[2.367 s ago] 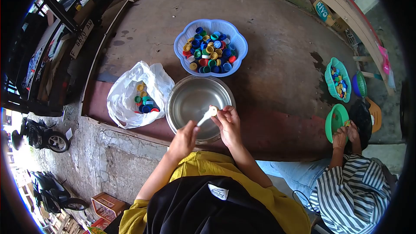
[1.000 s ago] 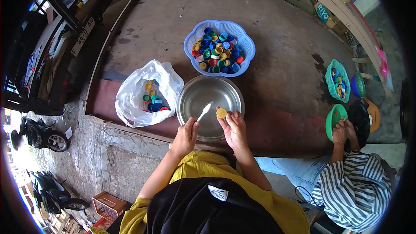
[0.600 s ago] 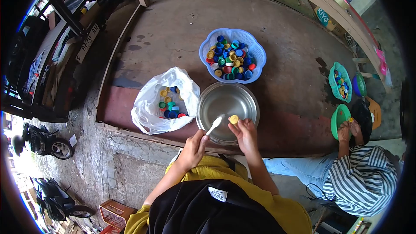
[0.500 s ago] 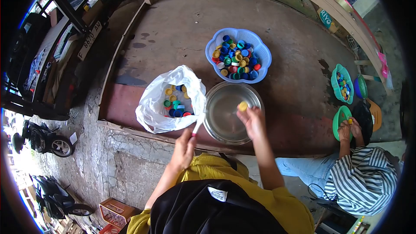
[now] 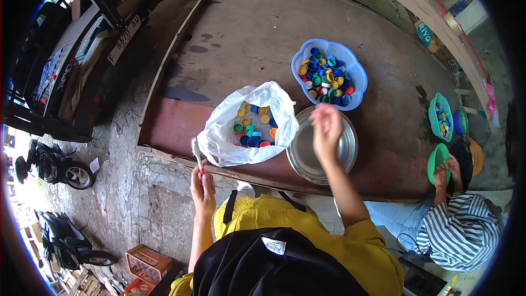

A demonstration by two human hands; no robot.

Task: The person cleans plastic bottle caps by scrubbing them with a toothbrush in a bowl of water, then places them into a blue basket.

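My left hand [image 5: 203, 191] grips a small brush [image 5: 198, 156] with a red and white handle, bristles up, at the front edge of the table. My right hand [image 5: 326, 131] is over the metal bowl [image 5: 350, 156], its fingers partly curled and blurred; no cap shows in it. Left of the bowl stands a white plastic bag [image 5: 219, 131], its mouth open, with several coloured bottle caps [image 5: 252, 141] inside. Just beyond my right fingertips sits a blue scalloped basket [image 5: 356, 71] holding many blue, yellow, green and red caps [image 5: 327, 77].
At the right, a person in a striped shirt [image 5: 457, 230] works with both hands over a green bowl [image 5: 436, 159]. Near them are a teal basket [image 5: 436, 104] of caps and a black bag [image 5: 464, 161]. A raised rim [image 5: 159, 77] borders the brown table [image 5: 246, 27].
My right hand has moved up toward the blue basket, and the yellow cap no longer shows in it. My left hand has shifted left with the brush. The camera view has turned slightly left.
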